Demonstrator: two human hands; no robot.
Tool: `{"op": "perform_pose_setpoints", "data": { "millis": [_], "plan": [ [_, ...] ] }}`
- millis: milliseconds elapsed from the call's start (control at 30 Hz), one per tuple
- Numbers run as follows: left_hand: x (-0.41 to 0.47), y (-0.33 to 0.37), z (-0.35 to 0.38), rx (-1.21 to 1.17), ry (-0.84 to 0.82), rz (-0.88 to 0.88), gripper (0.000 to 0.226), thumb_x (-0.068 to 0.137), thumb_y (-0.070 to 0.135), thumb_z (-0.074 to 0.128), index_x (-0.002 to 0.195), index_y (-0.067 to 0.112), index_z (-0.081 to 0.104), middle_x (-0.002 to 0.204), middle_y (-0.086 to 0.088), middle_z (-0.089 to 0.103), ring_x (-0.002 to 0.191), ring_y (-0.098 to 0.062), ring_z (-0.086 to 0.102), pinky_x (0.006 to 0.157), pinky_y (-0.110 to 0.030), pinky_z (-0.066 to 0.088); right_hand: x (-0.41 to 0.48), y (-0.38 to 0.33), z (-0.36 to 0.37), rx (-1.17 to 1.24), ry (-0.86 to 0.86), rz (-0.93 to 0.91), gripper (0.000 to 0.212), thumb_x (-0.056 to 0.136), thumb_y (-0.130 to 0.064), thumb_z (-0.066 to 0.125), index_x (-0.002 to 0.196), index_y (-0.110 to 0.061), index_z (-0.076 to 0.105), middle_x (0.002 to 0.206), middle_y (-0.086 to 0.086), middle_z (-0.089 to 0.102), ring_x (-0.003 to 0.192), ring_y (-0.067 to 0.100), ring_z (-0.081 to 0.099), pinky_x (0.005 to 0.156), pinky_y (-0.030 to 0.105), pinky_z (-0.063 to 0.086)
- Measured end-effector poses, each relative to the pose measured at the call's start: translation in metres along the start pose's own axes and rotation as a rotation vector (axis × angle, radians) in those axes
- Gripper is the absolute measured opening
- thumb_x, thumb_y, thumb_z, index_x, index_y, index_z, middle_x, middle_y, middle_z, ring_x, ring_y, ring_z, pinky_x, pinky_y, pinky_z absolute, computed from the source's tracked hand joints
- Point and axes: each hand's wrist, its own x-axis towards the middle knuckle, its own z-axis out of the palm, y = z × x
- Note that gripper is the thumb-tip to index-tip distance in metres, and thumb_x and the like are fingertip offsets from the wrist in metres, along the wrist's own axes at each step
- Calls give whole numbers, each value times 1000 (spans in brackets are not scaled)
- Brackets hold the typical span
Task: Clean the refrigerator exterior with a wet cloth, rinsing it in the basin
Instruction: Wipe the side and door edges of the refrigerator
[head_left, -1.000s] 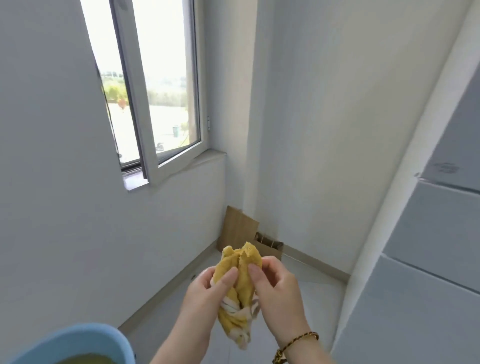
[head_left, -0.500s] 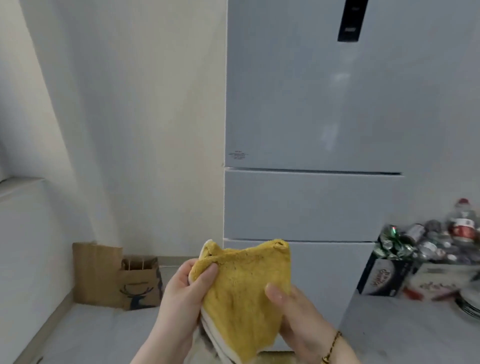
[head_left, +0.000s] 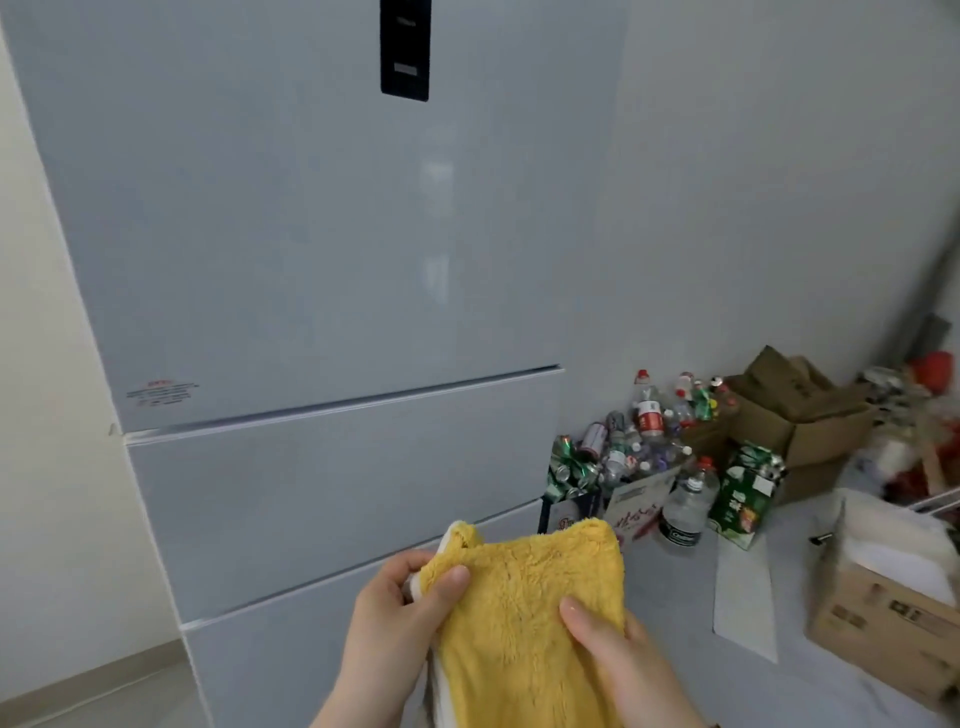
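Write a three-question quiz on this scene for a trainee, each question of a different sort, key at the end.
1. True or false: only one hand holds the yellow cloth.
2. The bottles and cans lie: A) left of the refrigerator; B) right of it; C) on top of it.
3. Fill in: the black panel sits on the refrigerator's ____ door.
Key: 1 false, the left hand and right hand both pinch it; 2 B; 3 top.
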Motion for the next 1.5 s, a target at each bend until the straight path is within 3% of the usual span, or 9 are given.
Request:
{"op": "perform_pose_setpoints", "data": {
  "millis": [267,400,533,767,933,1133,1267,1367,1500],
  "plan": [
    [69,6,135,196,-35,103,5,82,19,64,84,17,59,66,4,61,63,-8,56,58,-15,45,56,-65,-112,41,36,-201,3,76,-19,59,75,-20,57,49,-12,65,47,-3,61,50,21,44],
    [102,21,202,242,155,273,18,85,15,60,74,28,54,78,12,60,72,3,53,55,-3,39,110,-96,-169,124,-19,-257,10,85,-20,55,94,-23,59,93,1,69,85,20,64,70,36,48],
    [135,40,258,280,267,395,23,86,14,57,78,35,51,87,17,55,78,-5,54,58,-4,38,170,-137,-207,86,-41,-376,15,91,-20,49,103,-29,51,100,-5,59,96,22,56,89,42,44],
    [204,64,285,402,498,612,35,87,8,54,81,41,45,107,22,48,100,-11,45,82,-23,32,279,-175,-198,-83,-25,-538,16,94,-17,46,93,-33,46,90,-13,52,82,9,52,81,31,39],
    [265,90,294,453,715,851,24,86,3,55,100,23,55,123,17,38,111,6,31,85,2,21,347,-205,-173,-27,-12,-612,23,94,-11,46,110,-28,46,88,-10,57,92,20,55,82,27,40],
    [303,117,297,617,810,1020,29,76,25,47,104,32,50,130,16,31,117,9,25,91,-10,21,388,-241,-150,96,-89,-617,28,95,-15,43,122,-20,49,92,-6,54,89,16,55,76,23,37],
    [317,131,286,763,921,1049,40,74,42,36,113,39,45,134,16,29,126,-3,24,96,-20,22,403,-264,-115,186,-237,-681,20,94,-13,45,107,-28,47,86,-17,52,62,-9,54,51,4,39],
    [322,140,276,861,1031,1026,41,75,45,34,116,40,40,136,17,25,128,-2,22,102,-30,22,410,-263,-83,189,-377,-810,18,82,-42,50,99,-43,45,105,-16,57,98,6,56,83,20,45],
    [325,142,275,946,1139,951,47,74,52,31,119,39,34,135,22,22,121,12,19,103,-24,19,420,-244,-67,135,-633,-1056,68,66,-69,50,129,-55,31,142,-26,33,133,0,30,107,21,30]
  ]
}}
